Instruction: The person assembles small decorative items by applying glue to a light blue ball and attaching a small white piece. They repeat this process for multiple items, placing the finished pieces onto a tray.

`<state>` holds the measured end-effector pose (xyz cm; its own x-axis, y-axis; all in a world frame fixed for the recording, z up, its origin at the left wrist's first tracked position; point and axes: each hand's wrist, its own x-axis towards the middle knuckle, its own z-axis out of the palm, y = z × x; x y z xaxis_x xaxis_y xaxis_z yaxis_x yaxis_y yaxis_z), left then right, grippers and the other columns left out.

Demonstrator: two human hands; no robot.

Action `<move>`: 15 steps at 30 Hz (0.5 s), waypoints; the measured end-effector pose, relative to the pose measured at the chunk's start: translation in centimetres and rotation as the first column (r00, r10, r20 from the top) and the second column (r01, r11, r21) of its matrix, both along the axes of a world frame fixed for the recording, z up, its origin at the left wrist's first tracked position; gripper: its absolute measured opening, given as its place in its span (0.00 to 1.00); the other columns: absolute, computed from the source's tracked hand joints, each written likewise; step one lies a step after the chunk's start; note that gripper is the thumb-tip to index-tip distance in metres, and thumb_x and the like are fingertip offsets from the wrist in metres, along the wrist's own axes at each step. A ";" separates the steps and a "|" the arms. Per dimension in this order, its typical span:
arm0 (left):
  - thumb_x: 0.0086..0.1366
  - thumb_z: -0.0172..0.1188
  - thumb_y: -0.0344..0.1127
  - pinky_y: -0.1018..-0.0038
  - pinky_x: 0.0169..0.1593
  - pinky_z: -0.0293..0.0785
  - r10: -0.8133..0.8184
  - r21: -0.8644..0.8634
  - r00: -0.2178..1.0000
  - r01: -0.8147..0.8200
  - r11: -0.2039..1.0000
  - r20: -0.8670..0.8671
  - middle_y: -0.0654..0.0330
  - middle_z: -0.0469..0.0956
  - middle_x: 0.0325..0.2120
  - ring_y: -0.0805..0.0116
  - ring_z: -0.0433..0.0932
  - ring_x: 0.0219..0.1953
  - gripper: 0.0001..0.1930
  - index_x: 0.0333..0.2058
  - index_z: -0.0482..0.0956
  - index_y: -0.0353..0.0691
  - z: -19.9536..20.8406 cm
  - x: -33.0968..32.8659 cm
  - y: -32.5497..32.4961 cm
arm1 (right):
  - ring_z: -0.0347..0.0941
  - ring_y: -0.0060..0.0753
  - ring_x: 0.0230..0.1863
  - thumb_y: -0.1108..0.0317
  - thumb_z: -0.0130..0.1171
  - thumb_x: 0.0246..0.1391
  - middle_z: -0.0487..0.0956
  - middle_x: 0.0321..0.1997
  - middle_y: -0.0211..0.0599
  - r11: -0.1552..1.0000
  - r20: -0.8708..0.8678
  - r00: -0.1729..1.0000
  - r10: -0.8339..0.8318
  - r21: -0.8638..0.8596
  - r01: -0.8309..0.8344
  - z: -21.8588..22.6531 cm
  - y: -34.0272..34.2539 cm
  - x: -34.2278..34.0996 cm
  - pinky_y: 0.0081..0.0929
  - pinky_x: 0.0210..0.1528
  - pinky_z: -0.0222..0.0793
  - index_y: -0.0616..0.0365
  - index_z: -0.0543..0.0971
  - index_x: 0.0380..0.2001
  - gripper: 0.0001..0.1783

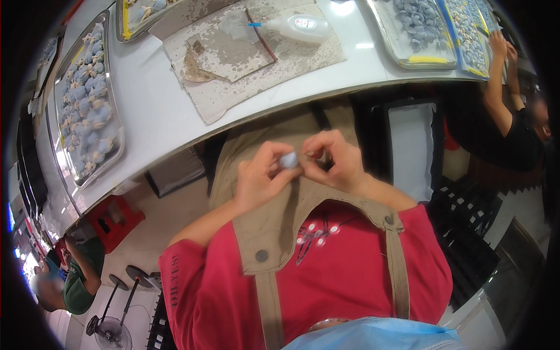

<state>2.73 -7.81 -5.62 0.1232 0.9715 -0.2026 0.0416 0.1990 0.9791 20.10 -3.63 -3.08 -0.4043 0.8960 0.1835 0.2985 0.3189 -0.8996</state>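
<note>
Between the thumb and fingers of my left hand [259, 178] is a small rounded pale blue-grey piece [288, 159]. My right hand [338, 163] is close beside it, its fingers curled and pinched together. Whatever the right fingertips grip, if anything, is too small to make out. Both hands are over my brown apron [256, 140], just off the near edge of the white table [146, 87]. On the table lies a stained cardboard sheet [213, 105], bearing a clear plastic bottle [303, 28] with a blue tip, tilted on its side.
A metal tray [119, 143] of blue-grey and cream pieces stands at the left. Another tray [429, 60] of blue-grey pieces is at the far right. A co-worker [496, 128] reaches over the table there. Below the left side is a red stool [116, 221].
</note>
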 end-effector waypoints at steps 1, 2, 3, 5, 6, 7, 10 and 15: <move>0.51 0.66 0.28 0.80 0.36 0.77 -0.006 0.006 1.000 0.006 1.000 -0.004 0.58 0.79 0.32 0.78 0.79 0.34 0.16 0.39 0.71 0.37 0.0 0.0 0.1 | 0.76 0.23 0.26 0.78 0.63 0.39 0.75 0.30 0.32 1.000 -0.009 1.000 -0.005 0.005 0.005 -0.2 0.0 0.1 0.17 0.26 0.74 0.59 0.72 0.31 0.14; 0.51 0.66 0.28 0.80 0.36 0.77 -0.010 0.010 1.000 0.010 1.000 -0.010 0.58 0.79 0.32 0.78 0.79 0.34 0.17 0.39 0.71 0.37 -0.1 0.0 0.1 | 0.76 0.23 0.26 0.78 0.63 0.39 0.75 0.30 0.32 1.000 -0.021 1.000 -0.008 0.007 0.008 -0.3 -0.1 0.1 0.17 0.27 0.74 0.59 0.72 0.31 0.14; 0.51 0.66 0.28 0.80 0.36 0.77 -0.014 0.012 1.000 0.015 1.000 -0.017 0.58 0.79 0.31 0.78 0.79 0.34 0.17 0.39 0.71 0.37 -0.2 0.0 0.0 | 0.76 0.23 0.26 0.79 0.63 0.39 0.75 0.30 0.32 1.000 -0.030 0.999 0.012 -0.003 -0.012 -0.3 -0.2 0.1 0.17 0.27 0.74 0.59 0.72 0.31 0.14; 0.51 0.66 0.29 0.80 0.36 0.77 0.000 -0.005 1.000 0.000 1.000 0.018 0.58 0.79 0.31 0.78 0.79 0.34 0.17 0.39 0.71 0.37 -0.5 0.0 0.0 | 0.76 0.23 0.26 0.79 0.63 0.38 0.75 0.30 0.32 0.999 -0.044 0.998 0.049 -0.021 -0.050 -0.1 -0.1 0.0 0.17 0.27 0.74 0.59 0.72 0.31 0.14; 0.51 0.66 0.29 0.80 0.36 0.77 0.006 -0.012 0.999 -0.006 1.000 0.037 0.58 0.79 0.31 0.78 0.79 0.34 0.17 0.39 0.71 0.37 -0.6 0.0 0.0 | 0.76 0.24 0.26 0.79 0.63 0.38 0.75 0.30 0.33 0.999 -0.022 0.999 0.038 -0.028 -0.039 0.0 0.0 0.0 0.18 0.27 0.74 0.59 0.72 0.31 0.14; 0.51 0.66 0.29 0.80 0.36 0.77 0.007 -0.015 0.999 -0.006 1.000 0.036 0.58 0.79 0.31 0.78 0.79 0.34 0.17 0.39 0.71 0.37 -0.5 0.1 0.0 | 0.76 0.24 0.26 0.79 0.62 0.38 0.75 0.30 0.33 0.999 0.000 1.000 0.028 -0.035 -0.028 0.1 0.0 0.1 0.18 0.28 0.75 0.59 0.72 0.31 0.14; 0.51 0.66 0.29 0.80 0.36 0.76 0.001 -0.021 1.000 0.000 1.000 0.018 0.58 0.79 0.31 0.78 0.79 0.33 0.17 0.38 0.71 0.38 -0.3 0.1 0.0 | 0.76 0.24 0.26 0.79 0.62 0.38 0.75 0.31 0.33 0.999 0.000 1.000 0.018 -0.038 -0.018 0.1 0.0 0.1 0.18 0.28 0.75 0.59 0.72 0.31 0.14; 0.51 0.66 0.28 0.80 0.35 0.76 -0.014 -0.027 1.000 0.014 1.000 0.015 0.58 0.79 0.31 0.78 0.79 0.33 0.16 0.38 0.71 0.38 -0.3 0.0 0.1 | 0.76 0.24 0.27 0.80 0.62 0.39 0.75 0.31 0.33 0.999 -0.021 1.000 0.022 -0.038 -0.023 0.1 0.0 0.0 0.18 0.29 0.75 0.60 0.72 0.32 0.14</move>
<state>2.70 -7.75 -5.94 0.1400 0.9638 -0.2270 0.0303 0.2250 0.9739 20.05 -3.65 -2.97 -0.4214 0.8932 0.1572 0.2731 0.2902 -0.9172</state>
